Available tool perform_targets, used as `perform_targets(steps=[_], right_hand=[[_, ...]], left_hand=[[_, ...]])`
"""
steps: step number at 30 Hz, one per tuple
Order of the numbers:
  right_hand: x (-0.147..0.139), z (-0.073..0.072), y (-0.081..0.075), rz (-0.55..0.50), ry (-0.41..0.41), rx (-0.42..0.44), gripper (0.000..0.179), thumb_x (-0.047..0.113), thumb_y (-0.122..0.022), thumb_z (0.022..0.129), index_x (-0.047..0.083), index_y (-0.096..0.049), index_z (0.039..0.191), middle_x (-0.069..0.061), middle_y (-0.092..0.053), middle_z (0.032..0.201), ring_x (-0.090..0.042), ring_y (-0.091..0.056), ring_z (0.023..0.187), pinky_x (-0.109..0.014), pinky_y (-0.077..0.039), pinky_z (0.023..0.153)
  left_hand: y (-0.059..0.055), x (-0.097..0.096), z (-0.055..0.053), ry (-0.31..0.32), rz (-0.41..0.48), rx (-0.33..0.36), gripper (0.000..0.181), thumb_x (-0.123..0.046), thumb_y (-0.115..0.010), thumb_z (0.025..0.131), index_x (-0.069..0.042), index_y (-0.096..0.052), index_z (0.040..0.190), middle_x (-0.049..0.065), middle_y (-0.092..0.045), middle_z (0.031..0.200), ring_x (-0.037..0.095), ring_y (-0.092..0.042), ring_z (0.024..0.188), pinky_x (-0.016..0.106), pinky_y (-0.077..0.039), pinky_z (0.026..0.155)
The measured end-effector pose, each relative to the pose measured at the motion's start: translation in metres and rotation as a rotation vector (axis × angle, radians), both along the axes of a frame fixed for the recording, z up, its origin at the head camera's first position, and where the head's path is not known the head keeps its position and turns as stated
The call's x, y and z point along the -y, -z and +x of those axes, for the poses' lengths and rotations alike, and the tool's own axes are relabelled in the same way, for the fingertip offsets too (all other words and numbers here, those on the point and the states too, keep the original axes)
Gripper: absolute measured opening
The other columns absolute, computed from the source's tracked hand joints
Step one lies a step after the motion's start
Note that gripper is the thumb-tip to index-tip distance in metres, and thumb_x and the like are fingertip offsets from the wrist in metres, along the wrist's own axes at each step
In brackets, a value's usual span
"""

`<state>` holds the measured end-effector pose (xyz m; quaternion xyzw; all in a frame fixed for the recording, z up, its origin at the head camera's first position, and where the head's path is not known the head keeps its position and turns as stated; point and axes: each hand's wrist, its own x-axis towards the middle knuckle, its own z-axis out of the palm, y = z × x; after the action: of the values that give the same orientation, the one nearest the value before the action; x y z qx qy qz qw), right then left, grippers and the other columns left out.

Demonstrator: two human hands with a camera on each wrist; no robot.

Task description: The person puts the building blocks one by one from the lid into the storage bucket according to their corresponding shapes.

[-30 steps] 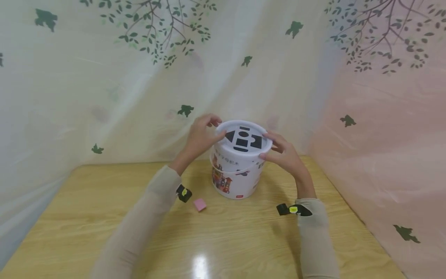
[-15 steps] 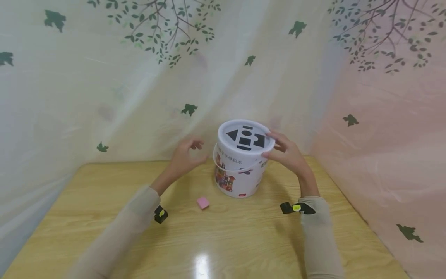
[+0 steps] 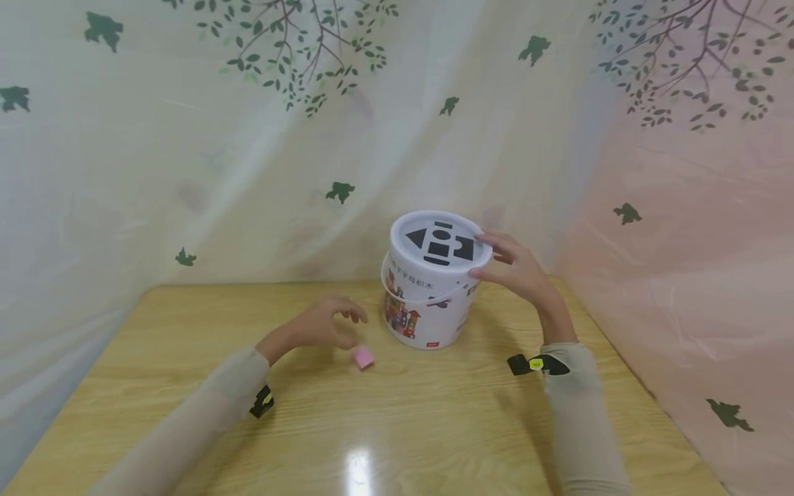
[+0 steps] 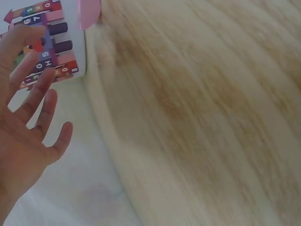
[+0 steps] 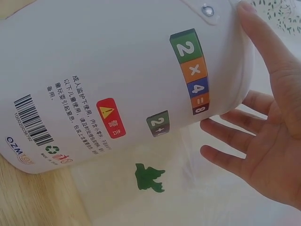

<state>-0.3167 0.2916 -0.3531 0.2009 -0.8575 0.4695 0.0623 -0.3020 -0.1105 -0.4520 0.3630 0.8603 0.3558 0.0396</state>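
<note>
A white lidded toy-block bucket (image 3: 428, 313) stands upright on the table, printed with coloured blocks and fitted with a thin white handle. Black shapes mark its lid (image 3: 451, 249). My right hand (image 3: 520, 272) touches the lid's right edge with thumb and forefinger; in the right wrist view, its other fingers spread loosely beside the bucket wall. Left of the bucket lies a small pink block (image 3: 363, 357). Just behind and left of it hovers my left hand (image 3: 325, 322), fingers loosely bent and holding nothing. The left wrist view shows the pink block (image 4: 89, 13) partly, at the top edge.
The wooden table (image 3: 434, 434) extends toward me and to both sides. Behind it hangs a pale curtain (image 3: 260, 151) with leaf and bird prints, close to the bucket. A pinkish curtain (image 3: 701, 275) borders the right edge. Black straps sit on both wrists.
My left hand has left the lid's left edge and come down and toward me, near the pink block. My right hand stays at the lid's right edge. The view has shifted slightly.
</note>
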Motion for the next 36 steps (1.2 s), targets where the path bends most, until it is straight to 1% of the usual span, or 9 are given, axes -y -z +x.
perform_targets(steps=[2, 5, 8, 11, 16, 20, 26, 28, 36], right_hand=[[-0.001, 0.000, -0.001, 0.011, 0.005, 0.003, 0.074, 0.023, -0.084, 0.084, 0.017, -0.051, 0.150, -0.003, -0.039, 0.163, -0.030, -0.036, 0.148, -0.062, -0.033, 0.117], [-0.001, 0.000, -0.002, 0.018, 0.006, 0.004, 0.074, 0.023, -0.084, 0.084, 0.017, -0.051, 0.150, -0.003, -0.039, 0.163, -0.030, -0.036, 0.149, -0.062, -0.033, 0.117], [-0.001, 0.000, -0.002, 0.016, 0.007, 0.003, 0.074, 0.023, -0.084, 0.084, 0.017, -0.051, 0.150, -0.003, -0.039, 0.163, -0.030, -0.036, 0.148, -0.062, -0.034, 0.117], [0.000, 0.000, -0.001, 0.011, 0.008, -0.001, 0.074, 0.022, -0.084, 0.084, 0.017, -0.051, 0.150, -0.004, -0.039, 0.163, -0.031, -0.037, 0.148, -0.061, -0.034, 0.117], [0.000, -0.001, 0.000, 0.004, 0.007, -0.004, 0.073, 0.021, -0.084, 0.084, 0.016, -0.052, 0.149, -0.004, -0.039, 0.163, -0.031, -0.038, 0.147, -0.061, -0.035, 0.117], [-0.001, -0.002, 0.001, -0.002, 0.006, -0.011, 0.072, 0.020, -0.084, 0.084, 0.015, -0.053, 0.149, -0.005, -0.040, 0.162, -0.031, -0.038, 0.147, -0.060, -0.034, 0.117], [-0.001, -0.003, 0.002, 0.004, 0.004, -0.019, 0.072, 0.019, -0.083, 0.084, 0.014, -0.052, 0.149, -0.005, -0.040, 0.162, -0.031, -0.038, 0.147, -0.060, -0.034, 0.118], [-0.001, -0.003, 0.003, 0.000, 0.005, -0.016, 0.072, 0.020, -0.083, 0.084, 0.015, -0.052, 0.149, -0.005, -0.040, 0.162, -0.031, -0.038, 0.147, -0.061, -0.034, 0.118], [0.000, -0.002, 0.002, -0.020, 0.006, -0.002, 0.072, 0.020, -0.083, 0.084, 0.016, -0.053, 0.149, -0.004, -0.039, 0.163, -0.029, -0.036, 0.149, -0.062, -0.033, 0.117]], left_hand=[[0.002, 0.000, 0.001, 0.023, -0.040, 0.023, 0.040, -0.016, -0.083, 0.078, -0.009, -0.073, 0.116, 0.011, -0.071, 0.112, 0.027, -0.061, 0.106, 0.049, -0.049, 0.096], [0.003, -0.001, 0.002, 0.043, -0.103, 0.025, 0.038, -0.019, -0.084, 0.077, -0.012, -0.074, 0.113, 0.006, -0.071, 0.111, 0.025, -0.060, 0.106, 0.048, -0.047, 0.096], [0.003, -0.003, 0.004, 0.048, -0.152, 0.027, 0.038, -0.019, -0.085, 0.075, -0.015, -0.075, 0.111, 0.001, -0.070, 0.112, 0.023, -0.059, 0.106, 0.046, -0.046, 0.096], [0.005, -0.005, 0.005, 0.059, -0.195, -0.004, 0.038, -0.018, -0.086, 0.072, -0.017, -0.075, 0.109, 0.000, -0.071, 0.112, 0.022, -0.059, 0.105, 0.044, -0.047, 0.094], [0.009, -0.007, 0.004, 0.074, -0.253, -0.081, 0.038, -0.018, -0.085, 0.069, -0.019, -0.075, 0.106, 0.001, -0.072, 0.108, 0.021, -0.059, 0.100, 0.040, -0.047, 0.091], [0.010, -0.008, 0.004, 0.065, -0.301, -0.111, 0.036, -0.018, -0.083, 0.069, -0.022, -0.075, 0.104, -0.002, -0.071, 0.106, 0.019, -0.058, 0.100, 0.040, -0.047, 0.091], [0.011, -0.008, 0.004, 0.076, -0.312, -0.169, 0.029, -0.019, -0.082, 0.071, -0.021, -0.076, 0.099, -0.004, -0.070, 0.102, 0.020, -0.060, 0.100, 0.041, -0.048, 0.091], [0.013, -0.008, 0.004, 0.076, -0.314, -0.188, 0.028, -0.020, -0.083, 0.070, -0.022, -0.076, 0.097, -0.004, -0.070, 0.100, 0.019, -0.059, 0.097, 0.040, -0.048, 0.087], [0.014, -0.011, 0.006, 0.070, -0.328, -0.212, 0.027, -0.028, -0.085, 0.068, -0.024, -0.074, 0.092, -0.006, -0.070, 0.097, 0.017, -0.058, 0.094, 0.038, -0.046, 0.084]])
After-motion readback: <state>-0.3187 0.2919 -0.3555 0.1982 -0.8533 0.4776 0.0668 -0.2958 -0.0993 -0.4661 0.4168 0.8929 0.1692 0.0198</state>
